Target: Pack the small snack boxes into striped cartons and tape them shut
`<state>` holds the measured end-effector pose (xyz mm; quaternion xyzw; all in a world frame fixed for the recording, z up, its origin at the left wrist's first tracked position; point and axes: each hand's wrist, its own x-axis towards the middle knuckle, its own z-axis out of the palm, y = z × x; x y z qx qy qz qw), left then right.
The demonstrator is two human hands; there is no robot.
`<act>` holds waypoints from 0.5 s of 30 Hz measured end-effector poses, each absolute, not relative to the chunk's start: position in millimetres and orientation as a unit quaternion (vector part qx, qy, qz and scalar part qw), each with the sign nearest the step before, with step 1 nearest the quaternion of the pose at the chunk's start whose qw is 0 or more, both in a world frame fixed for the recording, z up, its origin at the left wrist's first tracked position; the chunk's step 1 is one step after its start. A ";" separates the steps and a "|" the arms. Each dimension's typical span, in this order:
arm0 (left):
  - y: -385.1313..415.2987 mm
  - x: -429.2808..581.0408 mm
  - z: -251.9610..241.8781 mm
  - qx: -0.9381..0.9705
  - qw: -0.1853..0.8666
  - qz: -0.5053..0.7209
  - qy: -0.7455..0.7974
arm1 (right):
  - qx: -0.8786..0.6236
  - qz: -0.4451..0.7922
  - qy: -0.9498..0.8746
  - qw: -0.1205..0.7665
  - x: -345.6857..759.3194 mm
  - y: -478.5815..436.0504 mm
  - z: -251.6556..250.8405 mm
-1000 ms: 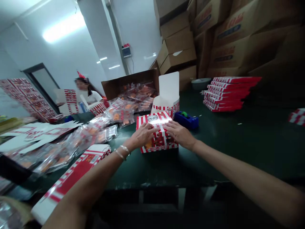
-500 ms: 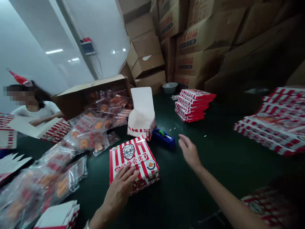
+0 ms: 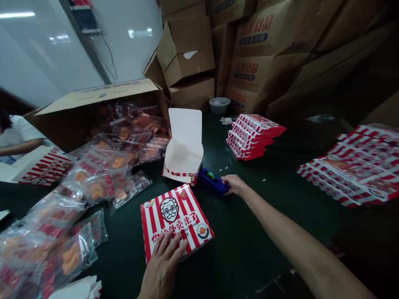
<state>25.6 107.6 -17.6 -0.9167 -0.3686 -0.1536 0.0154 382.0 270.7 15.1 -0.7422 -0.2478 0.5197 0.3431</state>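
Observation:
A closed red-and-white striped box [image 3: 179,218] with a printed face lies in front of me. My left hand [image 3: 165,257] rests on its near edge, palm down with fingers spread. At the cutting end of a blue tape dispenser [image 3: 215,182] is my right hand [image 3: 233,184], its fingers closed at that end and partly hidden. A small roll with a green core sits in the dispenser. Just behind the striped box stands an open box [image 3: 183,160] with its white lid raised.
Plastic-wrapped food packets [image 3: 96,189] spread across the left, spilling from a large carton [image 3: 102,93]. Stacked striped boxes [image 3: 254,135] and more piles [image 3: 358,166] stand right. A grey bowl [image 3: 220,106] sits behind. At far left is a person's arm [image 3: 21,147].
My right hand has moved left from the bare table to the tape dispenser. My left hand stays on the closed box. The view has tilted down and shifted.

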 end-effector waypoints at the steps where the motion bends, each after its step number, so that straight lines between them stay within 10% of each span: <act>1: 107.3 25.7 -18.1 -0.915 0.010 -0.154 -0.374 | -0.733 0.514 -0.248 0.370 381.3 265.5 13.8; 15: 106.4 20.7 -16.0 -0.912 0.021 -0.133 -0.387 | -0.666 0.521 -0.220 0.485 383.8 203.1 -2.2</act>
